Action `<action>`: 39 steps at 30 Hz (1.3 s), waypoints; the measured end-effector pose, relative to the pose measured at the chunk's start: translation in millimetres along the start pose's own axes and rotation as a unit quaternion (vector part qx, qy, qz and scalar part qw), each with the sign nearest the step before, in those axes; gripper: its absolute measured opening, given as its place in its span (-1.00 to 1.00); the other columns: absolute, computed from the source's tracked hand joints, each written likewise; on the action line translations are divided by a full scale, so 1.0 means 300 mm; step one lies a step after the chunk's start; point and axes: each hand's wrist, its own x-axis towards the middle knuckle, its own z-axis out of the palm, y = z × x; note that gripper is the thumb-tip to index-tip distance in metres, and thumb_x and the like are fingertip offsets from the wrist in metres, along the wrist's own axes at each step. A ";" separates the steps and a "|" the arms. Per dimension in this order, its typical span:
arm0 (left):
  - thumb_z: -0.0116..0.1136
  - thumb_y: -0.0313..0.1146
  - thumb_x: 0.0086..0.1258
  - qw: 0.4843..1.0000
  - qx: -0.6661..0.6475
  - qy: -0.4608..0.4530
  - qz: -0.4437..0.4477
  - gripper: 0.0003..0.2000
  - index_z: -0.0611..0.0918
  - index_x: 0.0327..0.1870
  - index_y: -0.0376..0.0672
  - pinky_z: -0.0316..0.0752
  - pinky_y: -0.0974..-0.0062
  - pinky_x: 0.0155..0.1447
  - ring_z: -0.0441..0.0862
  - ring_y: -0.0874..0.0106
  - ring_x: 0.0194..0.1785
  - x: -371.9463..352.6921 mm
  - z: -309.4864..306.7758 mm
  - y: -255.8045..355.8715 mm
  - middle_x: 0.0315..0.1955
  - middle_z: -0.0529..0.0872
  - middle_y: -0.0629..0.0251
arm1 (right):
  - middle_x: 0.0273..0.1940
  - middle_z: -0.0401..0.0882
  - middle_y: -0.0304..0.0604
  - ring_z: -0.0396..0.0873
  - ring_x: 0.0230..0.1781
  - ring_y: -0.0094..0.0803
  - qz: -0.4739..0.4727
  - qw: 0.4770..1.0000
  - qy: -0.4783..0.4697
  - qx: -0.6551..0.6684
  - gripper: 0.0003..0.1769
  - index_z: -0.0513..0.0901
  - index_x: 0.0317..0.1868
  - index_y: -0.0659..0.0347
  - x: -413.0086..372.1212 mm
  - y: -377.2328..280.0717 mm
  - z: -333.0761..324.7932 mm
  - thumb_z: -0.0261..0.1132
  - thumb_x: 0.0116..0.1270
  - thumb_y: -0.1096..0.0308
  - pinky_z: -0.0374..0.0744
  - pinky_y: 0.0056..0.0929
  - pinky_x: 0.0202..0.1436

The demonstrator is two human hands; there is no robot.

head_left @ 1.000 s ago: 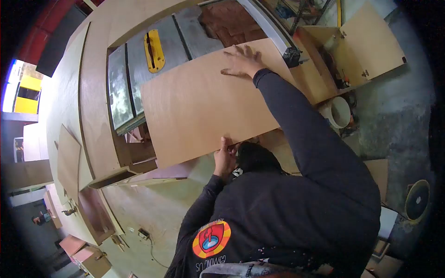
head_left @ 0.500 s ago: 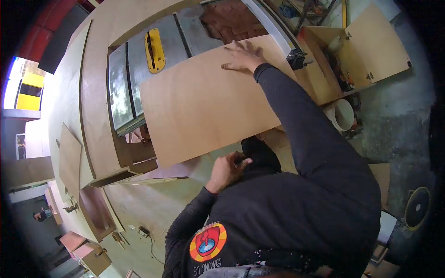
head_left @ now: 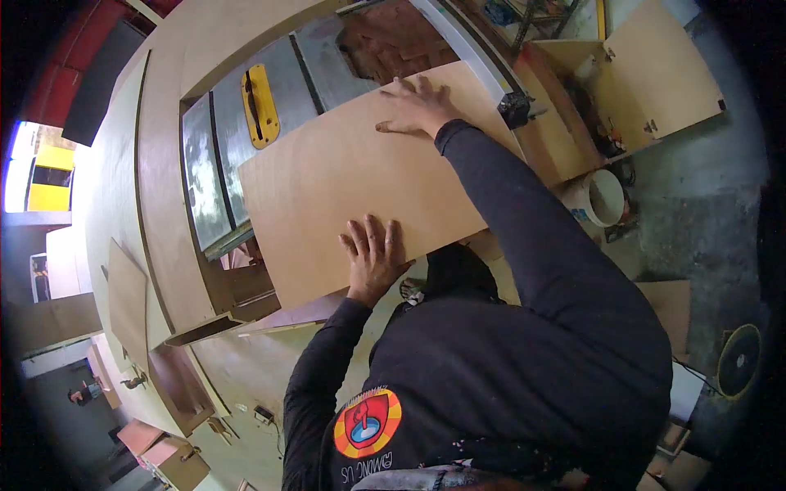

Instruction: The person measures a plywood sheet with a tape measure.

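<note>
A large plywood panel point(head_left: 344, 176) lies flat on the metal top of a table saw point(head_left: 205, 155), partly overhanging its near edge. My left hand point(head_left: 373, 255) rests palm down with fingers spread on the panel's near edge. Reaching across the sheet, my right hand point(head_left: 417, 106) presses flat on its far end, close to the saw's fence rail point(head_left: 467, 49). The yellow throat plate point(head_left: 259, 96) with the blade slot shows uncovered beyond the panel's left edge.
A wide wooden bench surface point(head_left: 147, 147) surrounds the saw. A white bucket point(head_left: 602, 198) stands on the floor at right beside an open wooden cabinet point(head_left: 655, 74). Loose boards and small boxes point(head_left: 168, 458) lie at lower left. A round disc point(head_left: 738, 360) sits at far right.
My left hand left the panel's near edge, drew back toward my body, and now lies flat on top of the sheet. My right hand stayed pressed on the far end.
</note>
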 end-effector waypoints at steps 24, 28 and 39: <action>0.14 0.28 0.17 0.998 -0.038 0.060 -0.001 -0.11 0.21 0.40 -0.18 0.06 -0.59 0.13 0.09 -0.55 0.28 0.162 0.010 -0.130 0.29 0.15 -0.44 | 0.56 -0.22 -0.29 -0.26 0.54 0.07 0.023 0.999 -0.045 -0.008 -0.02 0.10 0.47 -0.43 0.234 -0.037 -0.039 0.15 0.05 -0.50 -0.05 0.54 0.35; 0.18 0.26 0.15 0.997 -0.038 0.061 -0.005 -0.12 0.23 0.38 -0.18 0.06 -0.59 0.14 0.06 -0.54 0.29 0.190 0.010 -0.144 0.30 0.15 -0.42 | 0.56 -0.25 -0.29 -0.28 0.54 0.06 0.030 0.998 -0.052 -0.002 -0.02 0.08 0.48 -0.44 0.271 -0.033 -0.034 0.16 0.06 -0.48 -0.07 0.54 0.36; 0.13 0.23 0.22 0.999 -0.036 0.025 -0.019 -0.18 0.24 0.38 -0.14 0.01 -0.58 0.17 0.02 -0.51 0.31 0.288 0.001 -0.204 0.31 0.13 -0.36 | 0.55 -0.15 -0.25 -0.27 0.53 0.10 -0.015 1.000 -0.004 0.009 -0.04 0.13 0.47 -0.39 0.376 0.020 -0.020 0.11 0.08 -0.50 -0.13 0.57 0.34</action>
